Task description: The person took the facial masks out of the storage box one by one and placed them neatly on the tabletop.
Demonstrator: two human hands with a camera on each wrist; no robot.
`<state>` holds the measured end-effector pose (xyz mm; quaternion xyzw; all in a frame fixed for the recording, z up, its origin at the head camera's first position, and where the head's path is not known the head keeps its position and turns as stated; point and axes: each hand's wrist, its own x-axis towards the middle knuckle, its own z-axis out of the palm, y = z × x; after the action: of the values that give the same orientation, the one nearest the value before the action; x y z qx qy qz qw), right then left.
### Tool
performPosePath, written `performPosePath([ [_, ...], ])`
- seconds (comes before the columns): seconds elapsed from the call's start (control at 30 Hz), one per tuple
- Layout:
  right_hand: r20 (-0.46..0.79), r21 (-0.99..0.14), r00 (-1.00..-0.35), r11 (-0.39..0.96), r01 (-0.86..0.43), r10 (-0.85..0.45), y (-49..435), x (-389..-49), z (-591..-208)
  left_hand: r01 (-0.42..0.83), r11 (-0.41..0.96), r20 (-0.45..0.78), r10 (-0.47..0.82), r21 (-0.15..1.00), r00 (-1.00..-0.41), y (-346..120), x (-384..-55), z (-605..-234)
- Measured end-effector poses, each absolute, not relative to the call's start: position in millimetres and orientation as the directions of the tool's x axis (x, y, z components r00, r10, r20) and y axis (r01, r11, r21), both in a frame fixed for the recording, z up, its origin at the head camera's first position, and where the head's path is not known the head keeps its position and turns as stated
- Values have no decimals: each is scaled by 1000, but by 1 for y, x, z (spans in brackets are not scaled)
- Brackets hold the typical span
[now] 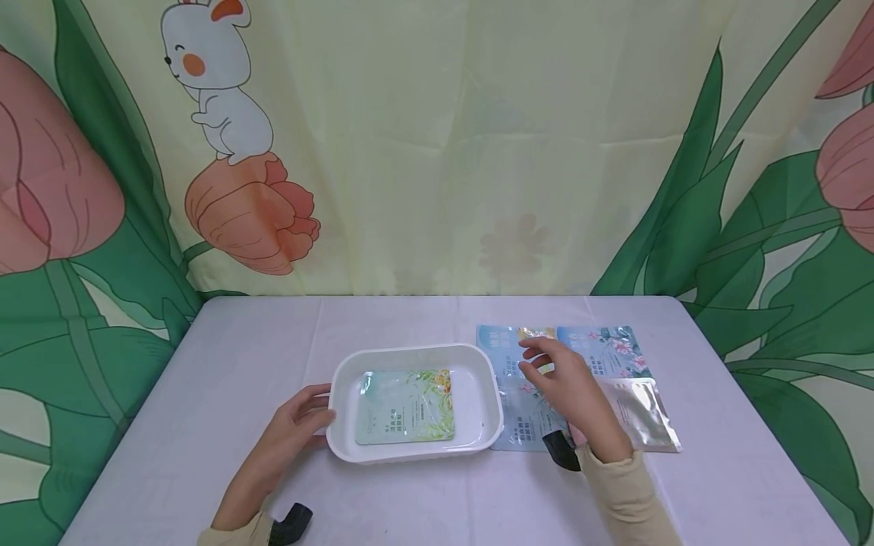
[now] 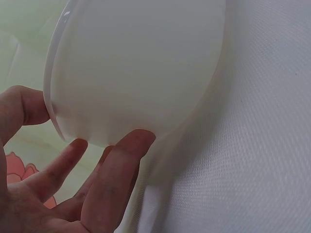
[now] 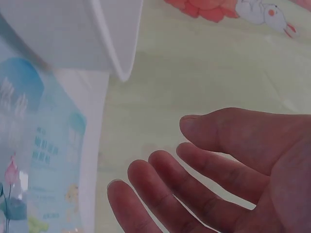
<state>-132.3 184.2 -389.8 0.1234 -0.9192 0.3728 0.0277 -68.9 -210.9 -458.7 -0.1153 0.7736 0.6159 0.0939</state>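
A white rectangular tray (image 1: pixel 415 459) stands on the table with one pale green sachet (image 1: pixel 404 409) lying flat inside it, printed with leaves and flowers. At the tray's left end, my left hand (image 1: pixel 295 425) touches the rim and outer wall with spread fingertips. In the left wrist view, these fingertips (image 2: pixel 141 136) lie against the rounded white wall. My right hand (image 1: pixel 570 387) hovers over several flat sachets right of the tray, its fingers loosely bent and holding nothing. Below it are blue sachets (image 1: pixel 498 356) and a silvery sachet (image 1: pixel 642 417), partly covered by the hand and wrist.
A white cloth covers the table (image 1: pixel 382 508). Behind its far edge hangs a curtain (image 1: pixel 423 152) printed with tulips, leaves and a white rabbit. Dark wrist-worn mounts (image 1: pixel 290 525) show at both sleeves. The sachets lie close beside the tray's right side.
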Motion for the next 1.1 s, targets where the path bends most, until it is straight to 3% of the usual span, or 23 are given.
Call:
performPosePath([
  [0.53, 104, -692, -967, 682, -238, -232, 148, -128, -390, -291, 210, -284, -60, 934, -957, -211, -68, -459],
  [1.1, -17, -720, -975, 680, -141, -221, 116, -123, -396, -298, 218, -289, -71, 929, -955, -211, -69, -460],
])
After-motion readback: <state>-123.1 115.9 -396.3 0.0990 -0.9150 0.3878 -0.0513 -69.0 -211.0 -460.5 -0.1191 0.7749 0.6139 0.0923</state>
